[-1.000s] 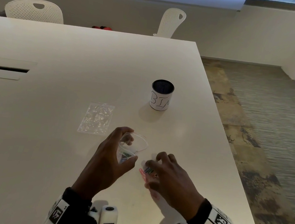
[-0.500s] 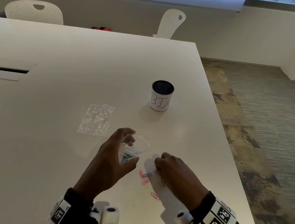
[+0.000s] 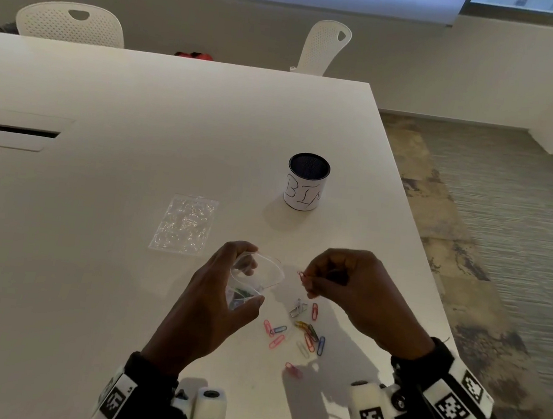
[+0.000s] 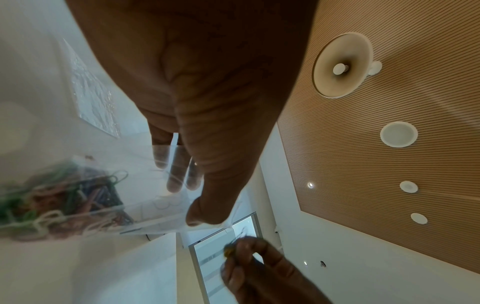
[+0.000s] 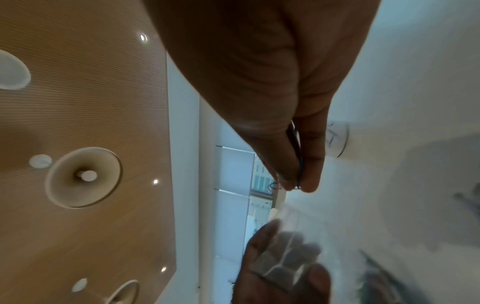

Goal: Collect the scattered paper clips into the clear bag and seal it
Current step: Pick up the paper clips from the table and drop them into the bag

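Observation:
My left hand (image 3: 221, 292) grips a clear bag (image 3: 255, 277) with its mouth held open; coloured paper clips (image 4: 59, 197) lie bunched in its bottom. My right hand (image 3: 339, 282) is raised just right of the bag's mouth and pinches a few clips (image 3: 303, 279) between thumb and fingers; the right wrist view shows thin wire clips (image 5: 296, 156) in that pinch. Several loose clips (image 3: 302, 333) in pink, blue, red, white and yellow lie scattered on the white table (image 3: 90, 257) below and between both hands.
A second clear bag (image 3: 185, 223) lies flat on the table, behind and left of my left hand. A white cup marked "BIN" (image 3: 306, 186) stands further back. The table's right edge (image 3: 432, 282) runs close beside my right hand. Two white chairs stand at the far side.
My right hand rose off the table with a few clips and moved toward the bag's mouth. More loose clips now show where it was. The left hand kept the bag in place.

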A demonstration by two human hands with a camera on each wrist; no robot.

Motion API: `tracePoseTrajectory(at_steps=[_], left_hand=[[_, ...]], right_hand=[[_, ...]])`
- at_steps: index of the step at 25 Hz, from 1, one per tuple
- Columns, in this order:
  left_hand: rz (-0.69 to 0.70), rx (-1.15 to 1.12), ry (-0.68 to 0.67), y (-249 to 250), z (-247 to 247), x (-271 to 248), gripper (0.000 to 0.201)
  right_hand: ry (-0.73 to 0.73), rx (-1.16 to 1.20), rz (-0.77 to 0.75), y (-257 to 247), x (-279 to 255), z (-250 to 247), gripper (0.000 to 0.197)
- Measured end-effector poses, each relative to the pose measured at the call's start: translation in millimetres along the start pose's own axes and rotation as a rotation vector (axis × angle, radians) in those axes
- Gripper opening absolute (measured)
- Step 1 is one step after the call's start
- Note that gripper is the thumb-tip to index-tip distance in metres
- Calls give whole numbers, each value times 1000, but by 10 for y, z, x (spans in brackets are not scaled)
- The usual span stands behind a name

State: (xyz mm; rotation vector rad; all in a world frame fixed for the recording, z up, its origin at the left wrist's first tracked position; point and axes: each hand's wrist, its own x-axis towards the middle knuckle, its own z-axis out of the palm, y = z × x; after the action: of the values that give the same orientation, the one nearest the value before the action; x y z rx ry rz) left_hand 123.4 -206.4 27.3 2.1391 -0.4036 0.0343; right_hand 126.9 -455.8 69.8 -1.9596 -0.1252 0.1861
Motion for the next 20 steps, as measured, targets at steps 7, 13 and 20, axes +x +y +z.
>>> tracePoseTrajectory(at_steps=[7,13,20], left_hand=[[-12,12,-4,32,8,3,61],[-17,32,-11,31,2,0,57],[3,-5,5,30,-38,-26,61]], right_hand=[[-15,-172,-278,-423,153,384,6],[-89,-367,-370,-495,209,467,18],[61,-388,-183,-210,114,87,12]])
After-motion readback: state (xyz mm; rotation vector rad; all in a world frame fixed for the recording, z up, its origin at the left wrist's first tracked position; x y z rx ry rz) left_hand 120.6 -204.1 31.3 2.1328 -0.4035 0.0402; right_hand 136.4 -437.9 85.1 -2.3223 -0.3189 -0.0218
